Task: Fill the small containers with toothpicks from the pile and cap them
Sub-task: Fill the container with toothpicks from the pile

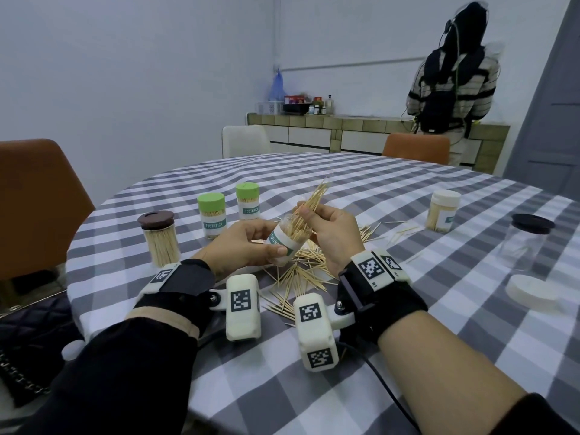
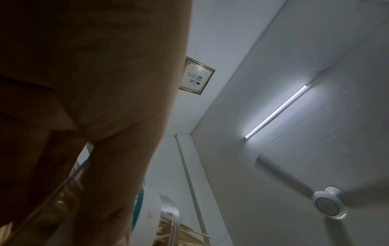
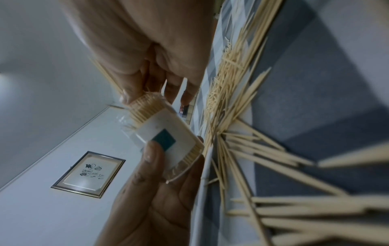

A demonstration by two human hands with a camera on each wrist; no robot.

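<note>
Your left hand [image 1: 248, 243] curls its grip round the small clear plastic container with a white-and-teal label [image 1: 282, 243], tilted right, uncapped, above the loose pile of pale wooden toothpicks [image 1: 301, 274] on the grey-and-white checked worktop [image 1: 408, 324]. Your right hand [image 1: 329, 233] pinches a fanned bundle of toothpicks [image 1: 312, 199] whose lower ends sit inside the container's mouth

Both hands [image 1: 248, 243] [image 1: 332, 237] raised, fingers curled

Grey-white checked tablecloth [image 1: 408, 199], green caps [image 1: 211, 198], orange chair [image 1: 34, 196]
</note>
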